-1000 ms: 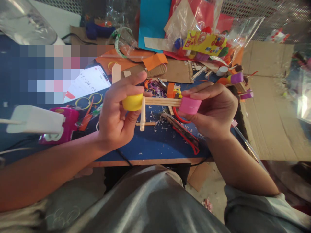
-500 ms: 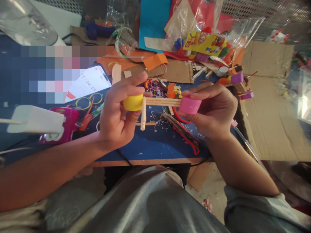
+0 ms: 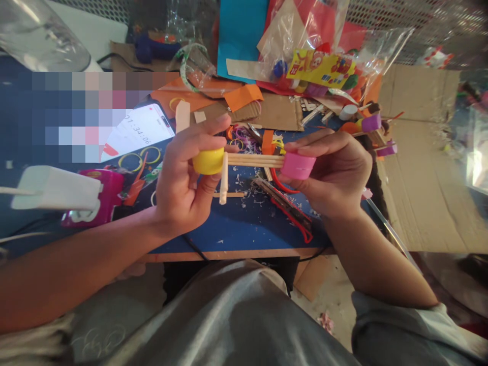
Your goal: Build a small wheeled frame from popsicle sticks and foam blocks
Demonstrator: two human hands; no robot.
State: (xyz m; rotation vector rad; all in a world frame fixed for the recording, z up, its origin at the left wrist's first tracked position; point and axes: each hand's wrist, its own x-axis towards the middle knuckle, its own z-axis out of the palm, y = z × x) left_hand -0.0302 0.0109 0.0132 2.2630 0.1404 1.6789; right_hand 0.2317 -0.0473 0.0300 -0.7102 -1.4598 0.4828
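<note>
Between thumb and fingers, my left hand (image 3: 186,178) grips a yellow cap (image 3: 208,160) that looks like plastic. My right hand (image 3: 330,170) pinches a pink cap (image 3: 298,165) in the same way. Several thin wooden sticks (image 3: 253,160) run side by side from the pink cap to the yellow one. At the yellow end, a short wooden crosspiece (image 3: 224,180) points toward me. The whole piece is held level above the blue table (image 3: 244,229). How the sticks join the caps is hidden.
Below the piece lies a utility knife (image 3: 284,201) with a red handle among white shavings. Orange scissors (image 3: 137,178), a phone (image 3: 147,127) and a white charger (image 3: 57,188) on a pink socket are at left. Cardboard (image 3: 423,178) covers the right side; a plastic bag (image 3: 320,66) lies behind.
Both hands keep the same grip and place on the caps. The phone's timer has advanced by a second; otherwise the view has barely shifted.
</note>
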